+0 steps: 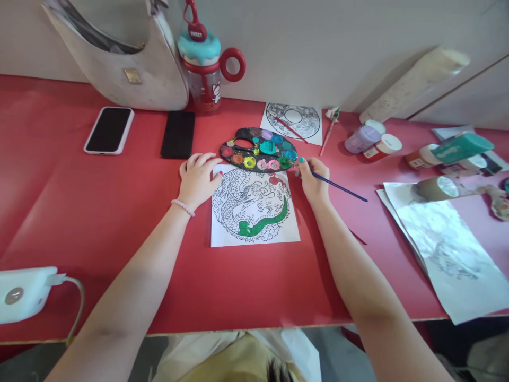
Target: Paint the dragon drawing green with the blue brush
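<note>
In front of me lies a sheet with a line drawing of a dragon (230,212), partly painted with a green band and a small red patch. My left hand (199,180) rests at its upper left corner, fingers spread, holding nothing. My right hand (313,178) grips a dark blue paintbrush (340,187) just off the sheet's upper right corner. The brush's tip is mostly hidden by the fingers. Touching the top of the sheet is a black palette (254,133) with several paint colours, its right end close to my right fingertips.
Behind the palette lie a circular drawing (314,119) and thin brushes (288,127). Paint bottles (363,137) and loose papers (457,254) occupy the right. On the left are two phones (109,131), a cup (204,79), a handbag (159,79) and a white device (27,292) with a cable.
</note>
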`<state>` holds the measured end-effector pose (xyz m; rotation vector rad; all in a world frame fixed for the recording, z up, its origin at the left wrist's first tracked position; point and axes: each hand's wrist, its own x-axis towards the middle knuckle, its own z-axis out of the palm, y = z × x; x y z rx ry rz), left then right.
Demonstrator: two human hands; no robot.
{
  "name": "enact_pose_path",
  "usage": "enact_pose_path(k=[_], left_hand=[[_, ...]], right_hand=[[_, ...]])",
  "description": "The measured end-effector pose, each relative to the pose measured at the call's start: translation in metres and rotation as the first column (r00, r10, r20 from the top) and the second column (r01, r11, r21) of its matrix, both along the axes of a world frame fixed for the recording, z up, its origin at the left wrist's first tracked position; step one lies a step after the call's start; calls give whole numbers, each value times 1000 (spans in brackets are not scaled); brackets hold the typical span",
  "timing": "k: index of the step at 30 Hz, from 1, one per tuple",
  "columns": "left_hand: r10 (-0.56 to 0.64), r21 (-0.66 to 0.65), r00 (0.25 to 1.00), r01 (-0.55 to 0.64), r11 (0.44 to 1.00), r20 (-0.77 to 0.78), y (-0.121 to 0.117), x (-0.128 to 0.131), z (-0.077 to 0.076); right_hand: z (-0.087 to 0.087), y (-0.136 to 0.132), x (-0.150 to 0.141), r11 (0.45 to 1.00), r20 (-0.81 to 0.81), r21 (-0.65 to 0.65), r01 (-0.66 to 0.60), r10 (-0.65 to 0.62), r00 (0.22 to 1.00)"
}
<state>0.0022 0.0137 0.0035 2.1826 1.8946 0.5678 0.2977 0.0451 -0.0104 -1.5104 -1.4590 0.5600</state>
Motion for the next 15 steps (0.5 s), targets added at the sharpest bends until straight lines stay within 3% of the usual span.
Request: enact_pose_path(k=[15], left_hand=[[-4, 25, 1000, 4, 1000, 9, 0, -1, -2]], right_hand=[[-1, 1, -2, 999, -182, 35, 15, -9, 983]])
